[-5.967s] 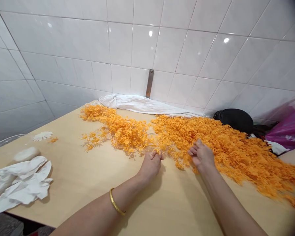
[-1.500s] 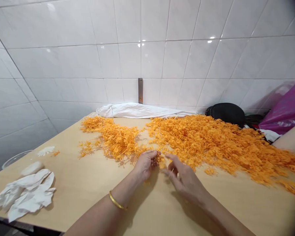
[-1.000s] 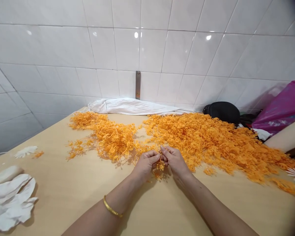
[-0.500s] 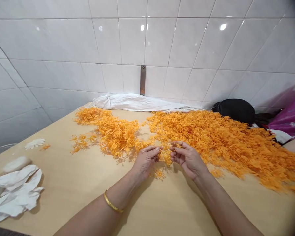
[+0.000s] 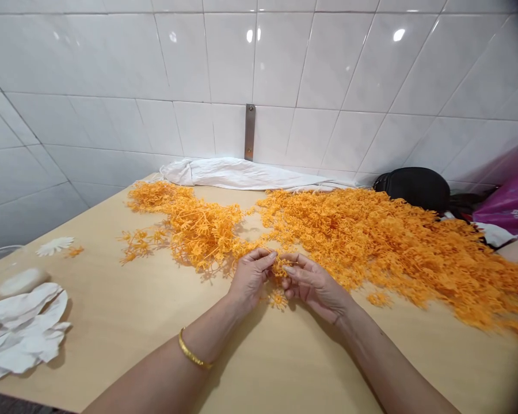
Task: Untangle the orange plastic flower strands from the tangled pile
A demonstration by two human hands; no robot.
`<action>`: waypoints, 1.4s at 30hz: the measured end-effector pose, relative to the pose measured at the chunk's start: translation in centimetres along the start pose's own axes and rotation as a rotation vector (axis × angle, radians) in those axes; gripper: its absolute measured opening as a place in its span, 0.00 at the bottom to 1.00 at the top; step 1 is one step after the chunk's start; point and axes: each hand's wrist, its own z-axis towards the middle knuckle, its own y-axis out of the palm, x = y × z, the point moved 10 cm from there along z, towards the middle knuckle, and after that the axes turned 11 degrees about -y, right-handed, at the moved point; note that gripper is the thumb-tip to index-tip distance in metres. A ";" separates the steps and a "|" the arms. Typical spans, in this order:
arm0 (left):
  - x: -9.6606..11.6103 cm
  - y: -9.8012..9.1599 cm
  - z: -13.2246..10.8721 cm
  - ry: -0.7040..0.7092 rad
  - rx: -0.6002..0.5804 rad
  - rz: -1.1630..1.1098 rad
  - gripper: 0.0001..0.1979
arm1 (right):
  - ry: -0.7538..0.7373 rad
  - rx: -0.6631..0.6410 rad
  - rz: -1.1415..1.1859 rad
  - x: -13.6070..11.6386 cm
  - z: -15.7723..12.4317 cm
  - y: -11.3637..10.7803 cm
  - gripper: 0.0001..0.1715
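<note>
Think of a clock lying on the bench, with the two hands in the middle and 12 at the tiled wall. The left hand has its fingers pinched tight on a small orange sprig. The right hand comes in from the 4 o'clock side. Its thumb and pointing finger are nearly closed, pinching the same sprig, and its other fingers are curled.

The sprig is between the two hands, above the bench. The bit that shows has its long way from 12 to 6, but fingers hide some of it. A spiky flower head shows just under it, at 6 o'clock; I cannot tell if they are joined.

A small orange pile is near the left hand at 10 o'clock. A big orange pile spreads from 12 to past 3, and its long way points between 3 and 4. A loose orange bit lies beside it. A gold bangle goes round the left wrist.
</note>
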 end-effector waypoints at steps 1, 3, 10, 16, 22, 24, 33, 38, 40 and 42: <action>0.0 0.1 0.0 -0.002 -0.007 0.001 0.07 | -0.005 -0.004 -0.033 0.1 0.0 0.1 0.19; 0.0 0.2 -0.1 -0.009 -0.019 -0.010 0.06 | -0.035 -0.012 -0.116 0.1 0.2 0.2 0.15; -1.0 0.6 0.0 -0.163 -0.050 -0.140 0.05 | -0.119 -0.061 -0.460 0.2 0.5 0.2 0.17; -1.8 0.3 0.3 -0.296 -0.066 -0.258 0.08 | -0.192 -0.368 -0.653 -1.0 -1.0 3.5 0.13; -0.6 0.8 0.3 -0.221 -0.146 -0.286 0.07 | -0.208 -0.292 -0.517 -2.7 -0.9 2.6 0.15; -1.0 0.7 0.2 -0.233 -0.114 -0.260 0.06 | -0.179 -0.123 -0.467 -2.6 -0.1 0.2 0.13; -1.3 0.6 0.3 -0.195 -0.105 -0.197 0.03 | -0.057 -0.118 -0.348 -0.3 -0.2 1.0 0.25; -1.3 0.7 0.3 -0.172 -0.087 -0.191 0.02 | -0.085 -0.033 -0.398 -0.1 0.1 0.5 0.20; -1.6 0.8 0.4 -0.203 -0.092 -0.208 0.04 | -0.096 -0.024 -0.463 0.1 0.3 0.2 0.18; -2.1 0.6 0.4 -0.260 -0.077 -0.231 0.06 | -0.123 -0.074 -0.561 0.0 0.4 0.4 0.18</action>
